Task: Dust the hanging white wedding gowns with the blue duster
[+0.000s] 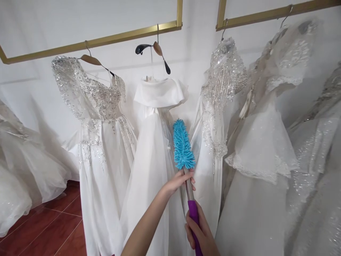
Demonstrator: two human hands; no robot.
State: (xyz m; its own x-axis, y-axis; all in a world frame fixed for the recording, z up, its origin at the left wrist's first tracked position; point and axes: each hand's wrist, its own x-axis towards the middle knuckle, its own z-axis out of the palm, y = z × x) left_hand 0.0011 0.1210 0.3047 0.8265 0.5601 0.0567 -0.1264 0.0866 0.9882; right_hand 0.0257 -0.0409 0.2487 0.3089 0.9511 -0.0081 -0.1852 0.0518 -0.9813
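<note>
Bridal gowns on gold wall rails, seen from above the hands. Right hand low at centre, fingers closed around the purple handle of a duster, held upright with its fluffy blue head just in front of the dresses. Left hand reaching in from the lower middle, fingers curled lightly against the silver shaft just below the blue head, touching it; whether pinching or merely steadying, cannot tell. Behind the duster, a plain white gown with a ruffled collar, hanging from a tilted hanger. To its left, a beaded sequin gown on a wooden hanger. To the right, a silver-embroidered gown, just beside the blue head, then a lace-trimmed tulle gown and more sparkling fabric at the far edge. Full tulle skirt billowing at far left. Red tiled floor at bottom left, white wall behind.
</note>
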